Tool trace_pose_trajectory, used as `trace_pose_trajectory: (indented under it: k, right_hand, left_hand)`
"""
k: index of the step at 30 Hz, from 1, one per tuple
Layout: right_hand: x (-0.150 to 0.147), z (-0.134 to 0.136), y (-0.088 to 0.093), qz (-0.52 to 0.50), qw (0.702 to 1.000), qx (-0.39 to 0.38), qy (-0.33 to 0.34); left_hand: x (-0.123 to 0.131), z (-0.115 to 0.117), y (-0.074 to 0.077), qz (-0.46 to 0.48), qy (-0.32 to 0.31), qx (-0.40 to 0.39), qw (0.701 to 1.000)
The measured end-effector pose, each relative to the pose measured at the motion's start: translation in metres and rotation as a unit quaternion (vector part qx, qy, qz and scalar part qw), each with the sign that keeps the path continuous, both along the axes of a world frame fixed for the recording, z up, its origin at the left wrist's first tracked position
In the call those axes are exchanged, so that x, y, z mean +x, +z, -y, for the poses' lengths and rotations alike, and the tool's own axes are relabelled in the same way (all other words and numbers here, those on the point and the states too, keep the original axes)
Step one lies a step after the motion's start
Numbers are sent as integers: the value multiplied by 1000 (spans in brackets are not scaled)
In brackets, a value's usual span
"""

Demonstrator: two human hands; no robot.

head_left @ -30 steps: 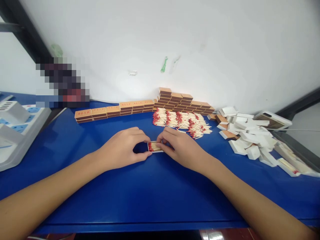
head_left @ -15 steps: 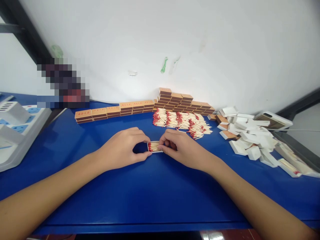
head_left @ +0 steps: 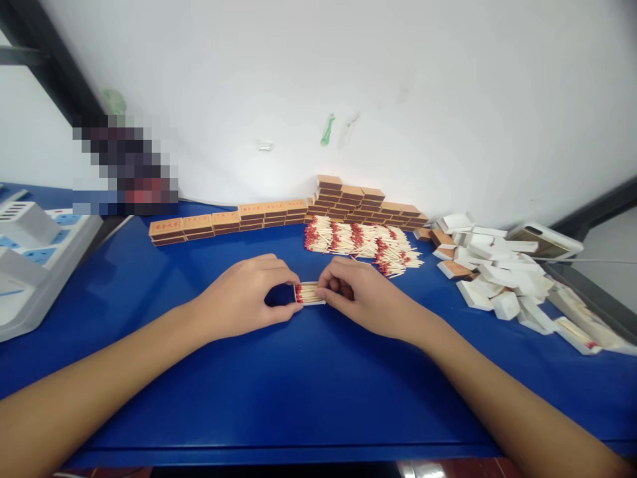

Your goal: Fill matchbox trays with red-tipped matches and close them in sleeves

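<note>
Blue tabletop (head_left: 298, 385) bears matchsticks (head_left: 365, 242) before a smudged white wall (head_left: 448, 86).

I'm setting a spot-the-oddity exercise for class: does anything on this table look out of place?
Mildly: the white trays at the right lie jumbled at odd angles, with orange pieces mixed in, unlike the matchboxes stacked in rows near the wall. One tray of matches lies at the heap's near edge. Nothing looks plainly damaged.

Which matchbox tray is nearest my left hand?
The white tray of red-tipped matches, held by your left hand; the other trays lie off to the right.
</note>
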State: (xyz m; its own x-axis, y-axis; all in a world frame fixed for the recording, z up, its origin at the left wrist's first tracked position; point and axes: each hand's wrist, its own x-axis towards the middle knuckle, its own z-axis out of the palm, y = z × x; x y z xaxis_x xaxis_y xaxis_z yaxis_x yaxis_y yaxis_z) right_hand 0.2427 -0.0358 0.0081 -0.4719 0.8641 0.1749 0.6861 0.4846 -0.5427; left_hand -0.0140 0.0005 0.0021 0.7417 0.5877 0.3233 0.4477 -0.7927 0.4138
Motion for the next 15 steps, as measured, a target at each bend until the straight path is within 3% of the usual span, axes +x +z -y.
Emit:
trace_pose_trajectory:
  k: [4, 8, 10, 15]
  right_hand:
    - [13, -5, 8, 10, 998, 56, -29]
    - [43, -18, 13, 88, 983, 112, -119]
    - [57, -24, 13, 142, 974, 88, -154]
    - [68, -30, 8, 185, 970, 25, -158]
  left_hand:
    - [0, 1, 1, -7, 4, 1, 1000]
    - [-1, 1, 2, -5, 1, 1, 1000]
    - [-1, 1, 2, -7, 1, -3, 1000]
    - [0, 1, 2, -22, 5, -6, 1000]
